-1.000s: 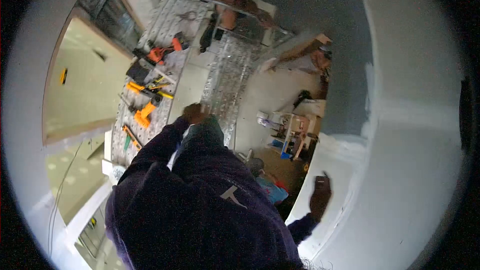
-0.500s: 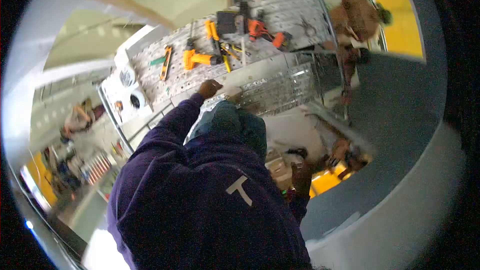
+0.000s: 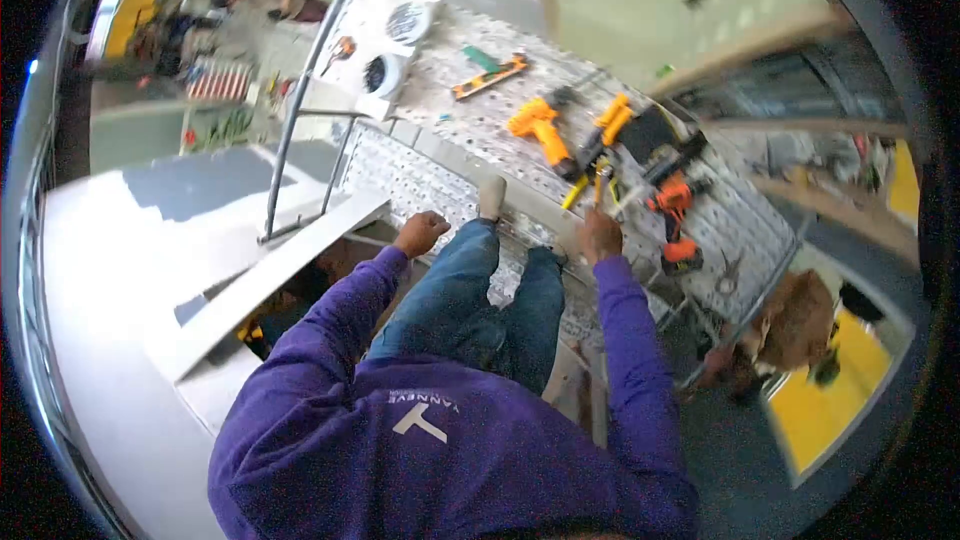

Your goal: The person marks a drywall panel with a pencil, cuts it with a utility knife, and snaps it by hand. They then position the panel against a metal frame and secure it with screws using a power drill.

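Note:
My left hand (image 3: 422, 233) is held out beside my left knee, its fingers curled in. Whatever may be inside it is hidden. My right hand (image 3: 600, 237) is closed around a slim tan-handled tool (image 3: 602, 183) pointing toward the perforated platform; its head is too blurred to name. Just beyond lie a yellow-handled tool (image 3: 576, 192), a tool with orange grips (image 3: 613, 120) and a black box-like object (image 3: 650, 135). A yellow drill (image 3: 543, 132) lies left of these, and an orange-and-black drill (image 3: 677, 210) to the right of my right hand.
An orange level (image 3: 490, 77) and white round fittings (image 3: 383, 74) lie on the platform's left. A metal rail (image 3: 290, 135) rises beside it. A white board (image 3: 275, 280) slopes below my left hand. Another person (image 3: 795, 320) is at the lower right.
The view has swung round, shifting the platform's tools rightward. My right hand has risen from low at my side to the tools. My left hand stays out in front, now more curled.

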The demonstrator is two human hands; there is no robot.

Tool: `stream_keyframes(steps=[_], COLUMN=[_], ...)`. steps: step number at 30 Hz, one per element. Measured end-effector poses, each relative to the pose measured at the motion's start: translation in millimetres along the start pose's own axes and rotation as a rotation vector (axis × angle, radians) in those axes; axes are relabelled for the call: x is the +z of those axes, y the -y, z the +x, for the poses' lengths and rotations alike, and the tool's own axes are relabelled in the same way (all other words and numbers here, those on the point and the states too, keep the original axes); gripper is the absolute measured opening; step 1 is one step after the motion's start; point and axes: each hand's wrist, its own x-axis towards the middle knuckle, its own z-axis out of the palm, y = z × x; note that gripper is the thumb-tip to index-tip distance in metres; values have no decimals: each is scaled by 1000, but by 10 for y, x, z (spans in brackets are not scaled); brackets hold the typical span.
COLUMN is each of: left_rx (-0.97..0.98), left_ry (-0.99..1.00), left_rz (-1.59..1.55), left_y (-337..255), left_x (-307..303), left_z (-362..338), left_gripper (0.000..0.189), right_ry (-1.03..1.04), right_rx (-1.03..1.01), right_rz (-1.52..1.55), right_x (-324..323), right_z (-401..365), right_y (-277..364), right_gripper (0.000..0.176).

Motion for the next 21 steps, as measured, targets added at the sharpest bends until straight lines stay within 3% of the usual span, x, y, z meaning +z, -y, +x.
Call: stream_keyframes(steps=[3, 6, 7, 9, 13, 15, 18, 21], left_rx=[-67, -111, -35, 118, 245, 194, 119, 33], left_ry=[-155, -350, -456, -645, -874, -843, -519, -431], left_rz=[-47, -201, -193, -164, -100, -63, 109, 235], left_y=[293, 477, 640, 976, 1207, 1237, 1350, 1252], left_x=[-140, -581, -741, -1093, -1938, -2249, -2516, -2473], left_z=[-10, 239, 491, 1128, 2497, 3030, 3609, 3645], left_gripper=[34, 34, 34, 35, 34, 34, 44, 47], right_ry=[9, 49, 106, 114, -52, -59, -134, 35], right_rx=[-122, 16, 101, 193, 351, 453, 625, 618], right_rz=[-96, -127, -124, -112, -44, -266, 77, -278], right_x=[38, 357, 304, 489, 1140, 918, 962, 1114], right_z=[978, 1687, 1869, 2135, 2496, 2444, 2471, 2509], right_y=[356, 576, 782, 912, 806, 1121, 1000, 765], right_gripper=[41, 61, 72, 69, 63, 54, 58, 72])
